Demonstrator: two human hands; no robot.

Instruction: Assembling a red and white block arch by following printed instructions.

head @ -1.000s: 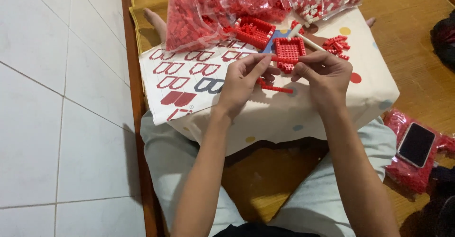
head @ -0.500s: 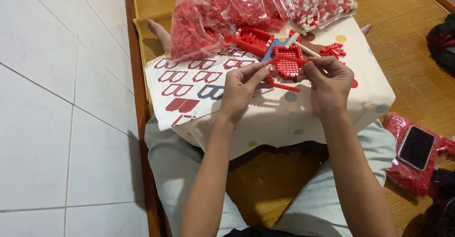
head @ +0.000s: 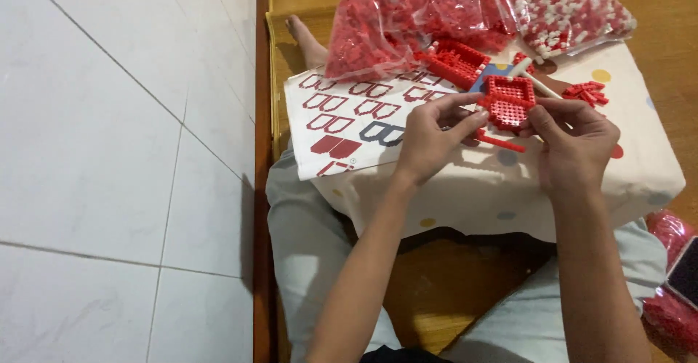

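Held piece: a small red brick assembly (head: 507, 101), squarish with raised walls, sits up between both hands, just above the cloth-covered surface (head: 640, 174).
Left hand: the left hand (head: 430, 136) pinches the assembly's near-left edge, thumb and forefinger closed on it, the other fingers curled beneath.
Right hand: the right hand (head: 574, 139) grips the right-hand side, fingertips closed on the lower right corner (how firmly, the view does not show).
Which way it lies: the piece is ahead of both hands, away from the body, and roughly midway between them; neither hand is clearly nearer, since both touch it.
Long axis: hard to name one, it is close to square; its open studded face tilts up toward the camera, and its edges run slightly askew to the front edge of the surface.
Loose strip: a thin red bar (head: 500, 142) lies flat on the cloth just below the hands, its length running left to right, dipping a little to the right.
Second build: a larger red plate (head: 456, 62) rests beyond the left hand, near the bags.
Spare parts: a small heap of red bricks (head: 586, 92) lies beyond the right hand, apart from it.
Instruction sheet: the printed sheet (head: 342, 119) spreads to the left, partly under the left hand.
Bags: clear bags of red bricks (head: 378, 21) sit along the far edge.
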